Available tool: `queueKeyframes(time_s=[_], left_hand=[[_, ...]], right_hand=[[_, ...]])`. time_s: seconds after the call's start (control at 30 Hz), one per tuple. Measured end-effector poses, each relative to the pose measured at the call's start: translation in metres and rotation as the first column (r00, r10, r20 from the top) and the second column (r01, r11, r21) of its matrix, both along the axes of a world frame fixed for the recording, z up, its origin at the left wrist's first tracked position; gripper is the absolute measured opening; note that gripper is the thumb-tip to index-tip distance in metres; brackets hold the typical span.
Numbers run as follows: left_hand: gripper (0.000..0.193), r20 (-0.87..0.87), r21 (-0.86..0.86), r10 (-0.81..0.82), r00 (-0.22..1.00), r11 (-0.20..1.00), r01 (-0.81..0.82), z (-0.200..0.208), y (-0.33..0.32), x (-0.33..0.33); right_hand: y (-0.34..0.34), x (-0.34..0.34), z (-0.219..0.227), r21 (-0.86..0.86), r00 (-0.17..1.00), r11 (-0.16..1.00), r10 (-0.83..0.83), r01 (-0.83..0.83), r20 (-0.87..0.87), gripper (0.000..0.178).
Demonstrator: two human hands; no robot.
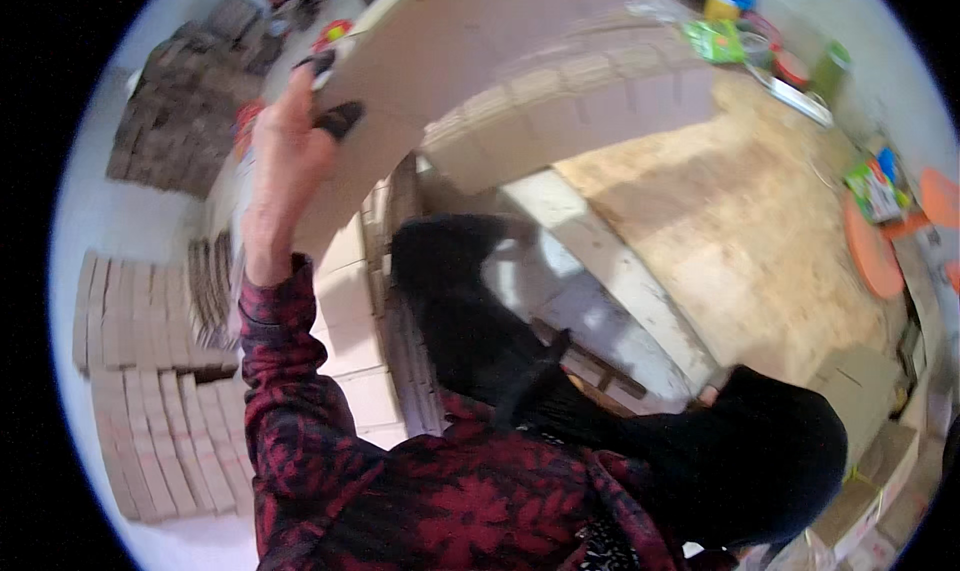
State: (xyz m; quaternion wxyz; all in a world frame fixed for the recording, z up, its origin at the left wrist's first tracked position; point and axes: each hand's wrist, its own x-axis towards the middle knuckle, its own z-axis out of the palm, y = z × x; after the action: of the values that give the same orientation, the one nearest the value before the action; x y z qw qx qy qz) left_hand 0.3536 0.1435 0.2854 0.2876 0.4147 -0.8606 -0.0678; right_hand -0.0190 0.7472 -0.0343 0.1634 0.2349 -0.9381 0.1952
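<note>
My left hand reaches up and forward, with black covers on the thumb and a fingertip. It is closed at the edge of a large cardboard sheet, the thumb against its face. The other fingers are hidden, and motion blurs the hand. Beyond the sheet's near side stands a row of folded cardboard pieces. My right hand does not show. Below are my black-clad legs, bent and apart, with a pale board running between them.
Stacks of flat cardboard stand at the left, with a darker pile farther back. At right are a tan floor, an orange stool, a white power strip and a green packet. Cardboard boxes stand at lower right.
</note>
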Motion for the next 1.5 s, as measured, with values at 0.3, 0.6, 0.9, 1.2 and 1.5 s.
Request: queueKeyframes(time_s=[0.3,0.6,0.9,1.2,1.5], left_hand=[[0.041,-0.284,0.827,0.797,0.534,0.485,-0.283,-0.07,-0.024,0.313],[0.064,0.473,-0.128,0.677,0.564,0.686,-0.716,-0.2,-0.041,0.324],[0.05,0.195,0.084,-0.16,0.968,0.986,0.146,-0.21,-0.13,-0.069],[0.039,0.13,-0.151,-0.518,0.845,0.832,0.533,-0.273,-0.125,-0.346],[0.027,0.329,-0.125,-0.376,0.866,0.892,0.435,-0.261,-0.164,-0.352]], right_hand=[[-0.02,-0.038,0.009,-0.071,0.991,0.989,-0.129,0.131,0.036,0.05],[-0.064,-0.064,0.037,-0.447,0.982,0.879,-0.112,0.168,0.15,0.049],[-0.311,-0.119,0.139,-0.34,0.791,0.761,0.608,-0.553,0.072,0.065],[-0.417,-0.181,0.081,-0.356,0.701,0.748,0.657,-0.56,0.278,0.074],[-0.454,-0.172,0.038,-0.396,0.73,0.758,0.633,-0.518,0.259,0.072]])
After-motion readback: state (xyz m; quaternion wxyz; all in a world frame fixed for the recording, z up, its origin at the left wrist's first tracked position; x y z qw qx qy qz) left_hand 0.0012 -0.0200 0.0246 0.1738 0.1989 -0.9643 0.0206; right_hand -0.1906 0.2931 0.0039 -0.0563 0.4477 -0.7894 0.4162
